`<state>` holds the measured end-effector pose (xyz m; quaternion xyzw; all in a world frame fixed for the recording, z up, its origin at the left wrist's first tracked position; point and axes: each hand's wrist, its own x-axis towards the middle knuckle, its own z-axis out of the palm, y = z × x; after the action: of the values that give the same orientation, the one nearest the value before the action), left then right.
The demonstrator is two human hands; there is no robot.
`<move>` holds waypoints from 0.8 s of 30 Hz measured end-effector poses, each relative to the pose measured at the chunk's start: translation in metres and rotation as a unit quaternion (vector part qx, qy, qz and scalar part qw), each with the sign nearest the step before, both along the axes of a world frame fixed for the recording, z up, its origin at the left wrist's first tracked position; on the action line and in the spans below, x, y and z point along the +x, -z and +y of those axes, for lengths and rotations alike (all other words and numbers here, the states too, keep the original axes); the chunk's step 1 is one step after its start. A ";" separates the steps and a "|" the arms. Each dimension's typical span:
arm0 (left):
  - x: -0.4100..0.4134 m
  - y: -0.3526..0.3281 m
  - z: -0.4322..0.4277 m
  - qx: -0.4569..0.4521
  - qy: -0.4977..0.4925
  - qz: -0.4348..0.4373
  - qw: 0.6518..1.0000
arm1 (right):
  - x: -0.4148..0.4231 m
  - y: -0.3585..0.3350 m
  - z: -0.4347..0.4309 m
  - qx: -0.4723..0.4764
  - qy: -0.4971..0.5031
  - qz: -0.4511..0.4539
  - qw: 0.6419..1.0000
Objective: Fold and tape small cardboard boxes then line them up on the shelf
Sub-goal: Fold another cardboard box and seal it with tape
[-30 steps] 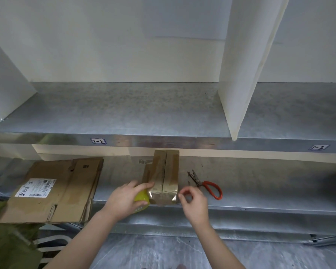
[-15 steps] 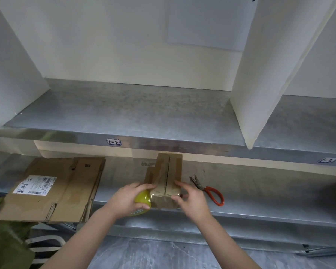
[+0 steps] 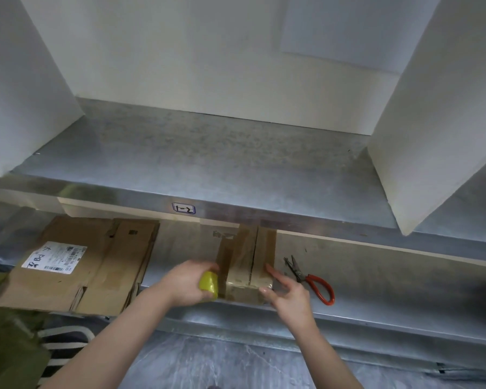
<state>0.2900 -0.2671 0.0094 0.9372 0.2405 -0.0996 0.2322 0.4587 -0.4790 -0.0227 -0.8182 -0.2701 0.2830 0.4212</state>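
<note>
nearest to me, 2 bare forearms reach up from the bottom edge over a grey floor (image 3: 208,366), with a striped cloth (image 3: 65,343) and something green (image 3: 9,346) at the lower left. my left hand (image 3: 185,284) is curled round a yellow tape roll (image 3: 208,284) and holds it against the left side of the small cardboard box (image 3: 247,265). my right hand (image 3: 289,297) is not gripping anything: its fingers (image 3: 270,269) lie straight along the right side of the box and the thumb touches the near corner. the box stands on the lower shelf (image 3: 376,290) close to its front edge, between the 2 hands, with glossy tape over the seam on top and its far end tucked under the lip of the shelf above. just to the right of it lie red-handled scissors (image 3: 314,279), apart from my hand. to the left on the same shelf lies a pile of flattened cardboard (image 3: 76,265), 1 sheet bearing a white printed label. further on, the upper shelf (image 3: 222,164) is grey metal, with a small tag (image 3: 183,208) reading 1-2 on its front edge. 1 white divider (image 3: 26,94) stands at its left and 1 more (image 3: 432,136) at its right, against a pale back wall (image 3: 208,51).
</note>
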 end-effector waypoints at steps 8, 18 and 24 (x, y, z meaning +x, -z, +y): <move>-0.001 0.008 0.002 0.090 0.001 0.016 0.996 | 0.000 -0.004 0.001 -0.014 -0.030 -0.041 0.999; -0.008 -0.003 -0.005 -0.006 -0.004 -0.055 0.998 | -0.012 -0.010 -0.003 -0.025 -0.086 -0.183 0.979; -0.003 -0.008 -0.014 0.005 -0.002 -0.047 0.999 | 0.003 -0.003 -0.030 -0.016 -0.111 -0.210 0.971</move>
<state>0.2871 -0.2809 0.0178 0.9413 0.2320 -0.0543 0.2391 0.4613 -0.5091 -0.0200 -0.8307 -0.4370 0.1544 0.3083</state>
